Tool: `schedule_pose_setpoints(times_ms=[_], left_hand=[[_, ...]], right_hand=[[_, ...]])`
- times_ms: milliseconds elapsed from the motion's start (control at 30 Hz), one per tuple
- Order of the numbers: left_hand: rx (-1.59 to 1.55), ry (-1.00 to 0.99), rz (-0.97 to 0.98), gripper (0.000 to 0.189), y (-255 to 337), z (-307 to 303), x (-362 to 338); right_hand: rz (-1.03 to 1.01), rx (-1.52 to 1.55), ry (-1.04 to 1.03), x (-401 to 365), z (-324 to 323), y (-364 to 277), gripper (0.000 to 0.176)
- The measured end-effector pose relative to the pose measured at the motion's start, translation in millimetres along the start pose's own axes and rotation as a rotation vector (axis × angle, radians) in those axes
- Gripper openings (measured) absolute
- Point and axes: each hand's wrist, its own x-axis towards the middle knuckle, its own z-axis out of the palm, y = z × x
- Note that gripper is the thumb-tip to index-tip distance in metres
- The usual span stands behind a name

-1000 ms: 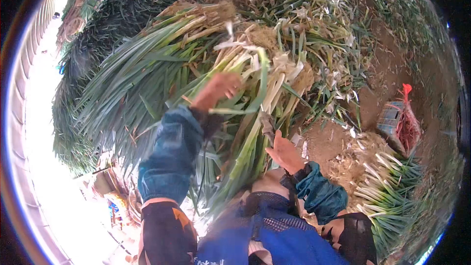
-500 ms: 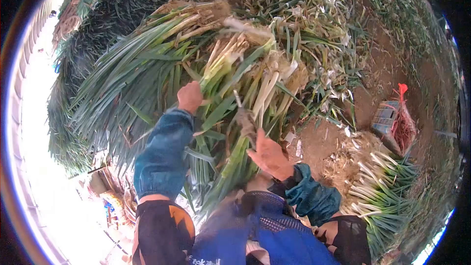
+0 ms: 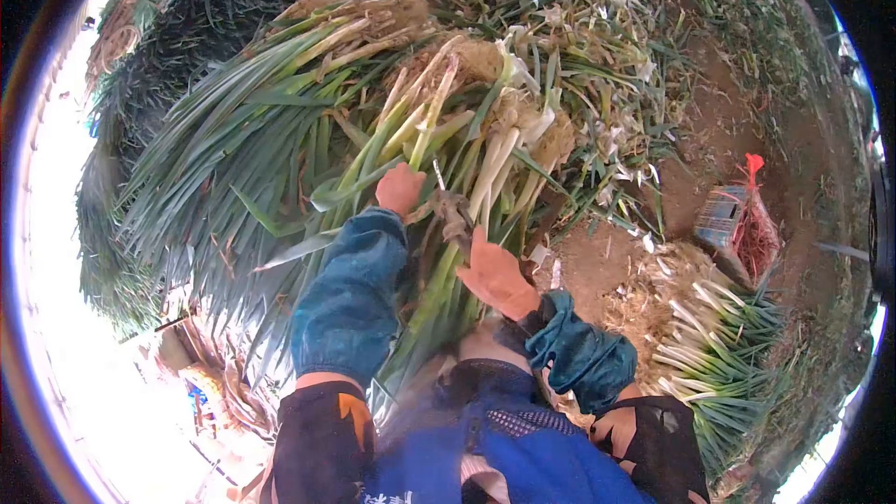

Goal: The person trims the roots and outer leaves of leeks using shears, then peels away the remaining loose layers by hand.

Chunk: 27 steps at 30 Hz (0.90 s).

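Loads of green onions here: a whole heap point(image 3: 280, 131) lying with the leaves fanned out left and the white root ends toward the top. One green onion stalk point(image 3: 425, 126) is singled out, running up from the person's knees. The left hand point(image 3: 399, 189) is balled into a fist around that stalk, roughly where the pale shank turns green. The right hand point(image 3: 495, 271) sits just below and beside it, back of the hand to the camera, with the fingers curled forward onto a grubby grey thing point(image 3: 455, 213) right against the stalk. It might be a small knife or a wad of old skin, but it's too smeared to call, so I can't tell how tightly those fingers are closed.

If this is stripping or trimming the outer layer, here's my two cents. Hold the left fist firm but not crushing, since the shank probably bruises easily. Work the right hand away from the left knuckles, because the two are nearly touching. Pull along the stalk, not across it, so the leaf doesn't snap.

Over on the right a cleaned bundle point(image 3: 719, 355) lies on the bare dirt point(image 3: 719, 121), whites all facing one way, with a red mesh bag point(image 3: 747, 224) just beyond it.
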Motion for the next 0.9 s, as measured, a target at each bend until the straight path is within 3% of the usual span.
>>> schedule_pose_setpoints(times_ms=[100,167,267,367,467,567,667,767,900], left_hand=[[-0.112,0.034,0.046,0.038,-2.9,8.2,4.9],[-0.196,0.036,0.079,0.036,0.1,-0.8,-16.1],[-0.307,-0.085,0.015,0.038,-3.0,-18.0,-50.9],[-0.372,0.006,0.064,0.044,-15.0,-21.1,-81.3],[-0.425,-0.047,0.016,0.051,-29.0,-11.3,-95.0],[-0.443,-0.045,0.021,0.048,-32.5,-2.9,-101.4],[-0.527,-0.071,-0.047,0.047,-28.5,-6.9,-107.7],[-0.612,-0.088,-0.074,0.041,-46.8,8.9,-108.8],[-0.661,-0.071,-0.048,0.039,-41.8,-2.8,-132.1]], right_hand=[[-0.234,-0.060,0.115,-10.4,-0.4,1.7,0.063],[-0.227,-0.029,0.145,-5.0,1.1,6.4,0.061],[-0.054,0.041,0.145,34.1,3.7,23.0,0.056],[-0.025,0.061,0.211,31.6,-8.4,21.6,0.049],[0.047,0.105,-0.065,-17.9,-24.1,-8.3,0.069],[0.044,0.068,-0.148,-56.4,-8.0,-22.2,0.057],[-0.158,0.072,0.091,-38.7,12.3,2.3,0.061],[0.072,0.076,0.020,8.5,5.5,0.8,0.058],[0.089,0.099,0.142,24.5,2.1,13.9,0.050]])
